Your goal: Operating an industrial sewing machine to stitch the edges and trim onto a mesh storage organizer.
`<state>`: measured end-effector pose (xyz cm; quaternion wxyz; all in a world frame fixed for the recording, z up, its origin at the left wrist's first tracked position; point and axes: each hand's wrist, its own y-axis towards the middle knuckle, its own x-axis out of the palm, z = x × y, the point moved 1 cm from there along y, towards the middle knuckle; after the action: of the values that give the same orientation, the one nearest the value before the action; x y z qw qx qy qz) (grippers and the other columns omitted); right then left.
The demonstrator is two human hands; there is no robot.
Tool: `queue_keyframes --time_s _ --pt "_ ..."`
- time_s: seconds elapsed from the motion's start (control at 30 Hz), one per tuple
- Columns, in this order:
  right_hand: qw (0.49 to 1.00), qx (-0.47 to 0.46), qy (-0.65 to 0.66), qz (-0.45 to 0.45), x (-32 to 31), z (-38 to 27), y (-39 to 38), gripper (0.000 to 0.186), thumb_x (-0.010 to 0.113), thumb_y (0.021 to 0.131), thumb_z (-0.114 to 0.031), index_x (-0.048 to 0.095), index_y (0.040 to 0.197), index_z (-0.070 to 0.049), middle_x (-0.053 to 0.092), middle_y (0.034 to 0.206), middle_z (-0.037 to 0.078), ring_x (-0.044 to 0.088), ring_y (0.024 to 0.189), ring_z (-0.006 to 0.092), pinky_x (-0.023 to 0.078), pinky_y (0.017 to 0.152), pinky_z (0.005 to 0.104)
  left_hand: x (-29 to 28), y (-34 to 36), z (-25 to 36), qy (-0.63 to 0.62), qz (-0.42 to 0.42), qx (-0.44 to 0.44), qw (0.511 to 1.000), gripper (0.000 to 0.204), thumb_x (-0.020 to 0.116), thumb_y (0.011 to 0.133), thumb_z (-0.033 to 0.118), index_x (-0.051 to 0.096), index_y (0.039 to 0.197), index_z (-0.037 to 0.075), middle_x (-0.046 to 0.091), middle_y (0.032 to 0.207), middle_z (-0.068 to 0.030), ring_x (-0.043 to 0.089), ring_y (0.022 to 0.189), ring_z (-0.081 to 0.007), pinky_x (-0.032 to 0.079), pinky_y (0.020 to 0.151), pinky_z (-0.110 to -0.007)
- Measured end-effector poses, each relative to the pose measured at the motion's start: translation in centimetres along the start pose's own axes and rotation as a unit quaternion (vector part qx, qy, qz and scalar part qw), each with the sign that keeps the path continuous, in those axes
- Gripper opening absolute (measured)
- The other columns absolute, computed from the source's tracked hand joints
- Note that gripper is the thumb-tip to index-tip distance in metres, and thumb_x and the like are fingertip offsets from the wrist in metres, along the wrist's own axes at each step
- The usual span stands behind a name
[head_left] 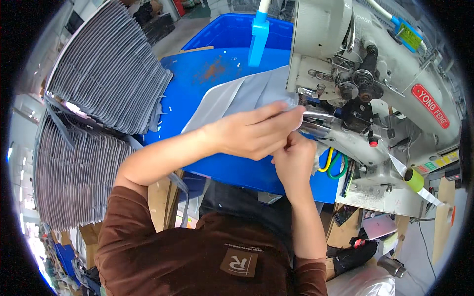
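Note:
A pale grey fabric panel [232, 98] with folds and a rounded corner lies on the blue table, its right end running under the head of a sewing machine [340, 84]. Fingers pressed together, my left hand [259, 129] is closed on the panel's edge beside the presser foot. My right hand [295, 157] is curled closed just below, close against the left fingers and the machine's narrow arm. What sits inside the right fingers is hidden. Scissors [333, 163] with yellow and green handles lie right of my right hand.
Tall stacks of grey panels [108, 69] stand at the left. Beyond the blue table [182, 79] is a blue bin [217, 32]. A light-blue fitting [259, 37] hangs above. White tape on a yellow-green roll [414, 180] runs at the right. A phone [344, 214] lies lower right.

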<state>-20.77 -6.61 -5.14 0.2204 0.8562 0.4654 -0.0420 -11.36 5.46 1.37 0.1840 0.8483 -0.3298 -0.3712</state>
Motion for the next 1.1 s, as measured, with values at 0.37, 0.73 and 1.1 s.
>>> queue_keyframes --time_s 0.37,0.73,1.1 --pt "0.98 -0.17 -0.102 -0.018 -0.8 1.5 0.9 0.016 0.072 0.071 -0.008 0.059 0.064 -0.003 0.059 0.06 0.019 0.061 0.056 0.0388 0.048 0.051 0.0457 0.1 1.4 2.6 -0.08 -0.062 -0.09 0.991 0.025 0.061 0.073 0.016 0.065 0.089 -0.003 0.069 0.1 -0.0169 0.066 0.099 -0.03 0.053 0.093 -0.043" --pt "0.994 -0.096 -0.047 -0.013 -0.3 1.4 1.6 0.014 0.073 0.074 -0.013 0.062 0.072 -0.004 0.063 0.063 0.017 0.063 0.058 0.0381 0.05 0.054 0.0463 1.7 1.5 1.6 -0.176 -0.031 -0.186 0.966 0.027 0.066 0.071 0.012 0.067 0.093 -0.004 0.069 0.101 -0.015 0.066 0.1 -0.0303 0.054 0.086 -0.043" --pt "0.983 -0.141 -0.105 0.052 0.1 1.2 1.6 0.018 0.07 0.077 -0.011 0.059 0.067 0.001 0.057 0.058 0.021 0.059 0.052 0.0375 0.044 0.049 0.042 2.1 1.7 1.7 -0.2 0.014 -0.227 0.953 0.023 0.065 0.068 0.013 0.066 0.086 -0.002 0.067 0.097 -0.0129 0.064 0.099 -0.0286 0.053 0.084 -0.04"
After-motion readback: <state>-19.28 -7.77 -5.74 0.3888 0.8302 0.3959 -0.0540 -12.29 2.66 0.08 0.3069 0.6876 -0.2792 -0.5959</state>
